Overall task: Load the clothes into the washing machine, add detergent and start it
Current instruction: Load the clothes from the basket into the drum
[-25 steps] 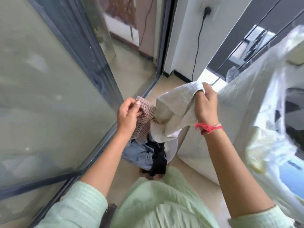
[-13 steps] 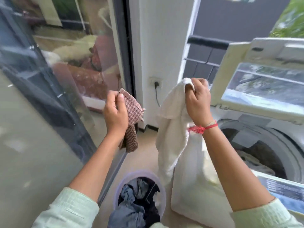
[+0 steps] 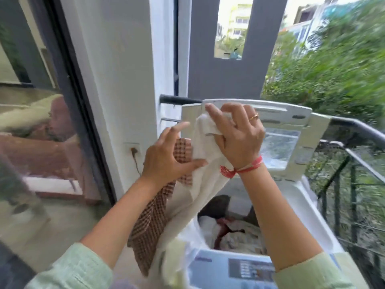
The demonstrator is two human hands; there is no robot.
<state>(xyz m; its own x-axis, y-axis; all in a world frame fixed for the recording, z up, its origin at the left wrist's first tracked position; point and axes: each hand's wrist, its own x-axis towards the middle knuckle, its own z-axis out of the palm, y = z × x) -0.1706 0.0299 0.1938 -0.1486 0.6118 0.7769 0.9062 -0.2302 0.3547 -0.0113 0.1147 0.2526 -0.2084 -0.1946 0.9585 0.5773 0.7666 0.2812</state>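
A white top-loading washing machine (image 3: 312, 207) stands at the lower right with its lid (image 3: 295, 122) raised. Several clothes (image 3: 235, 232) lie in its drum, and its control panel (image 3: 239, 265) is at the near edge. My right hand (image 3: 237, 140) grips the top of a white towel (image 3: 200, 184), which hangs down over the machine's left rim. My left hand (image 3: 166, 159) is just left of it, fingers spread, thumb touching the towel. A brown checked cloth (image 3: 152, 222) hangs from that hand, beside the machine.
A white pillar (image 3: 116, 80) with a wall socket and plug (image 3: 133, 151) stands right behind the hands. A glass sliding door (image 3: 41, 142) fills the left. A dark balcony railing (image 3: 354, 130) runs behind and to the right of the machine.
Both hands rose and moved right, from over the laundry basket to the open machine, and came close together. The basket has left the view; the towel now hangs at the drum's rim.
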